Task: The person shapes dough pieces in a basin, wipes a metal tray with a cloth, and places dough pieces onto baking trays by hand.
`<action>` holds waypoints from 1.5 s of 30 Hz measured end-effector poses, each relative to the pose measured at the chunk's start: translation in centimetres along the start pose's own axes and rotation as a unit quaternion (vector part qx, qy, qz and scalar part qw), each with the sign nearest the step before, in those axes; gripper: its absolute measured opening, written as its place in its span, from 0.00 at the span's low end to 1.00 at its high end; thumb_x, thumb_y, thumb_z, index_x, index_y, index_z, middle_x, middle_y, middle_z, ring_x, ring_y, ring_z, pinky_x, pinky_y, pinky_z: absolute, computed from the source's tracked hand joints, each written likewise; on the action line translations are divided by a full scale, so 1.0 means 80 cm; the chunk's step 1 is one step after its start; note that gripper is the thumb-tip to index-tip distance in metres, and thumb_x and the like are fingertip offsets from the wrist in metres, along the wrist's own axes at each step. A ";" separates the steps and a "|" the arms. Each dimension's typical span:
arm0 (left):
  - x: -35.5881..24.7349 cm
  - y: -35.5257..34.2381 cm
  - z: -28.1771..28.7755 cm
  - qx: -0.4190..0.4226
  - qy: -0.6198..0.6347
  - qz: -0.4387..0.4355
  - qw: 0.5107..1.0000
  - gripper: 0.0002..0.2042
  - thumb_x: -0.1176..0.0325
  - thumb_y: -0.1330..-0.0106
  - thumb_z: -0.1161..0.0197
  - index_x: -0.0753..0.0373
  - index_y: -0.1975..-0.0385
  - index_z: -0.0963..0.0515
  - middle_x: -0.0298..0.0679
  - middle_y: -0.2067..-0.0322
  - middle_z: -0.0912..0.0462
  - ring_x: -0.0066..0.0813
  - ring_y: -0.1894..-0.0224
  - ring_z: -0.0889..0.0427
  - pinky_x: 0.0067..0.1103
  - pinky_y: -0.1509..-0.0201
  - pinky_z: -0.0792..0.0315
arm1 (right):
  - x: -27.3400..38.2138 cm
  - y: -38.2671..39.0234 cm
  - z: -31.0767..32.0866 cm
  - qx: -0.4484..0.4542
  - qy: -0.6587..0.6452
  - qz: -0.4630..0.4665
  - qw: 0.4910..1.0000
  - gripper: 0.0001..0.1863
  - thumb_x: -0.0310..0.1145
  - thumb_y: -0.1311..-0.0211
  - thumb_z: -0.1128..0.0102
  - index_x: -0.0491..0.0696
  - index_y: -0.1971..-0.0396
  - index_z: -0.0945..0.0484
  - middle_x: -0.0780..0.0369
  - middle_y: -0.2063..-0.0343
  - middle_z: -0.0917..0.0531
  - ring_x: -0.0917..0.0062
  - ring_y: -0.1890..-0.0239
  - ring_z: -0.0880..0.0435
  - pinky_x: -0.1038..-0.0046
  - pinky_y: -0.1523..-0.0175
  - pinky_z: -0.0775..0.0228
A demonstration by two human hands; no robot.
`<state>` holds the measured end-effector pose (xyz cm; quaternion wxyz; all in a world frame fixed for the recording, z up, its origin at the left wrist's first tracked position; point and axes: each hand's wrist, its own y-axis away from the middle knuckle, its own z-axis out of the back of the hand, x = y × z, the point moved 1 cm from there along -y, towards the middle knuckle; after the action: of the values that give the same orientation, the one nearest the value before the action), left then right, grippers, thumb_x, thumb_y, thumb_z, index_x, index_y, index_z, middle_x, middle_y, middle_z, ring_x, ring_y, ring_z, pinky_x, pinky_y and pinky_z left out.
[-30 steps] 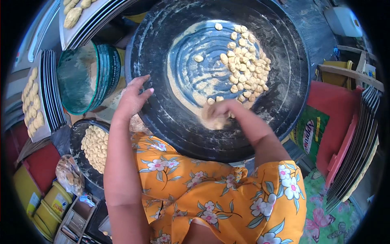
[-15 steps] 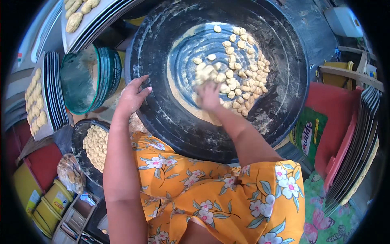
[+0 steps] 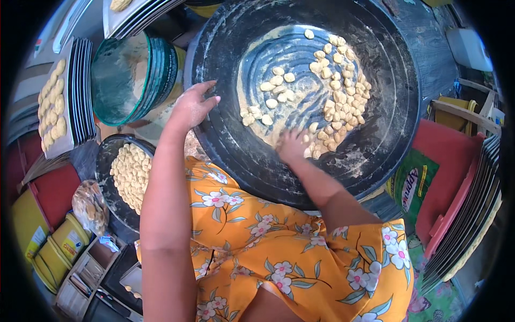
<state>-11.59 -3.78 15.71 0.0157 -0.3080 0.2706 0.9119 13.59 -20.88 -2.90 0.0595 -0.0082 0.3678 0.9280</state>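
A wide black basin (image 3: 214, 48) dusted with flour fills the middle. Inside it, a crowd of small pale dough pieces (image 3: 348, 102) lies along the right side, and several loose ones (image 3: 278, 80) are scattered at the left. My right hand (image 3: 292, 146) is low in the basin, palm down on its floured floor beside the near end of the crowd. Its fingers look spread and slightly blurred, with no dough piece visible in them. My left hand (image 3: 196, 106) rests at the basin's left rim, thumb and fingers stretched apart over the edge.
Left of the basin stand a green bucket (image 3: 119, 80) and a smaller black tub (image 3: 131, 180) of dough pieces. Stacked trays (image 3: 67, 102) bearing shaped dough stand at far left, with more at the upper left. A red container (image 3: 453, 177) and another tray stack (image 3: 472, 214) flank the right.
My right hand has swept back toward me, and the blurred dough pieces by it now lie apart at the basin's left. The view has shifted; my left hand stays at the rim.
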 end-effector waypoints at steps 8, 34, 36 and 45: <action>0.020 0.006 0.000 -0.013 -0.041 -0.001 0.999 0.25 0.57 0.42 0.39 0.58 0.44 0.29 0.49 0.47 0.26 0.45 0.47 0.25 0.29 0.43 0.32 | 0.090 -0.092 0.113 0.246 -0.518 0.132 0.808 0.25 0.41 0.47 0.38 0.47 0.49 0.27 0.51 0.48 0.25 0.57 0.43 0.30 0.57 0.45 0.29; -0.080 0.030 -0.067 0.194 0.286 -0.002 0.938 0.14 0.67 0.39 0.38 0.66 0.57 0.27 0.36 0.68 0.20 0.21 0.72 0.22 0.19 0.72 0.26 | -0.004 0.057 0.226 0.161 -0.774 0.260 0.554 0.22 0.25 0.43 0.40 0.49 0.48 0.35 0.61 0.61 0.22 0.77 0.64 0.20 0.77 0.64 0.24; -0.078 0.028 -0.052 0.114 0.323 0.004 0.939 0.11 0.71 0.40 0.39 0.65 0.59 0.27 0.35 0.68 0.21 0.20 0.73 0.23 0.17 0.73 0.27 | -0.025 0.069 0.248 0.231 -0.693 0.294 0.617 0.17 0.22 0.43 0.43 0.48 0.53 0.32 0.60 0.59 0.22 0.76 0.62 0.19 0.76 0.61 0.25; -0.069 0.025 -0.084 0.239 0.170 0.014 0.956 0.26 0.63 0.43 0.34 0.60 0.44 0.31 0.43 0.46 0.32 0.27 0.43 0.33 0.22 0.50 0.29 | 0.005 0.040 0.194 0.114 -0.896 0.213 0.374 0.19 0.17 0.47 0.42 0.45 0.55 0.31 0.57 0.54 0.24 0.66 0.48 0.24 0.63 0.41 0.32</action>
<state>-3.81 -8.11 15.40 0.0302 -0.4415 0.4838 0.7550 13.24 -12.52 10.61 0.1553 0.9131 0.1917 0.3247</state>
